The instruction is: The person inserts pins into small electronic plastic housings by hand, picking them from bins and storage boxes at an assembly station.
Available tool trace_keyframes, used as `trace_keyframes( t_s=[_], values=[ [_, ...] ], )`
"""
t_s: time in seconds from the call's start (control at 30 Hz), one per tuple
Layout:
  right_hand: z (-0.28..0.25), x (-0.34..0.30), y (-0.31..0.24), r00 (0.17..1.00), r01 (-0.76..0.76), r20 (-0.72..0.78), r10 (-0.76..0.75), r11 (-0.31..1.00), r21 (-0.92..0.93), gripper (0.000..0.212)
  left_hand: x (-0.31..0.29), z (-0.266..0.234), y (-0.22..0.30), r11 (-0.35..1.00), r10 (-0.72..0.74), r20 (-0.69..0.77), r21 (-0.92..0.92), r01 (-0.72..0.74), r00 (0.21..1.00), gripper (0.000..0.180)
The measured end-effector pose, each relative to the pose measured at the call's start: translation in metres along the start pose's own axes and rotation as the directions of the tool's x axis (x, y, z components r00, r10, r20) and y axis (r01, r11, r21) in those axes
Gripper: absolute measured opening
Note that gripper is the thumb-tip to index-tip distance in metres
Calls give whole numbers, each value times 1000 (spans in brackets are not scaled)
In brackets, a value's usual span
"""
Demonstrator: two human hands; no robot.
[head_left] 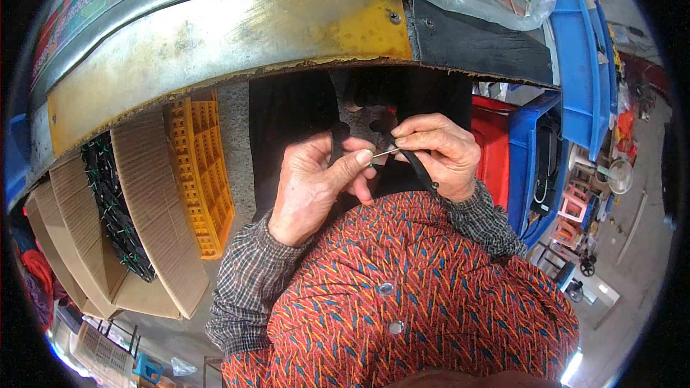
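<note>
My left hand (310, 181) is closed, thumb and fingers pinching a thin metal pin (384, 153) with a bit of green at its near end. The pin spans the small gap to my right hand (449, 156), whose thumb and fingertips are pressed together at its other end. A narrow black strip (419, 170) hangs from the right hand's grip, its lower end loose near the sleeve. More black material shows behind the left fingers, too dark to tell its shape. Both hands are over my lap, below the table edge.
A metal-edged table (237, 29) spans the front. On it lies a clear plastic bag (532, 14) of green-ended metal pins. To the left stand an open cardboard box (154, 208) with black and green pieces (108, 201) and a yellow crate (205, 179). Blue bins (578, 65) stand at right.
</note>
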State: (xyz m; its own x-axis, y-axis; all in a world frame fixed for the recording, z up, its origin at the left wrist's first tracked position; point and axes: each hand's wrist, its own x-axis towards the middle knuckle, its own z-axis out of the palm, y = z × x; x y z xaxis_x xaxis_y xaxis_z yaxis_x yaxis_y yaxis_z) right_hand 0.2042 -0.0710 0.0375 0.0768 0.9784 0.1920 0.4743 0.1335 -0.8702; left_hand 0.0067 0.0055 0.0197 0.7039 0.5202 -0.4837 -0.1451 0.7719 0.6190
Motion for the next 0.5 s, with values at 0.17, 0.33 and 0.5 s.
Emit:
trace_keyframes(
  t_s=[0.17,0.33,0.5],
  values=[
    [1,-1,2,1000,3,5,-3,1000,2,25,1,0,0,1000,-1,1,15,1,1000,15],
    [1,0,4,1000,-8,27,9,1000,-23,23,2,-3,-4,997,46,8,57,-47,999,14],
    [1,0,6,997,-60,54,59,998,26,18,2,-2,-5,990,97,12,99,-98,995,12]
  ],
)
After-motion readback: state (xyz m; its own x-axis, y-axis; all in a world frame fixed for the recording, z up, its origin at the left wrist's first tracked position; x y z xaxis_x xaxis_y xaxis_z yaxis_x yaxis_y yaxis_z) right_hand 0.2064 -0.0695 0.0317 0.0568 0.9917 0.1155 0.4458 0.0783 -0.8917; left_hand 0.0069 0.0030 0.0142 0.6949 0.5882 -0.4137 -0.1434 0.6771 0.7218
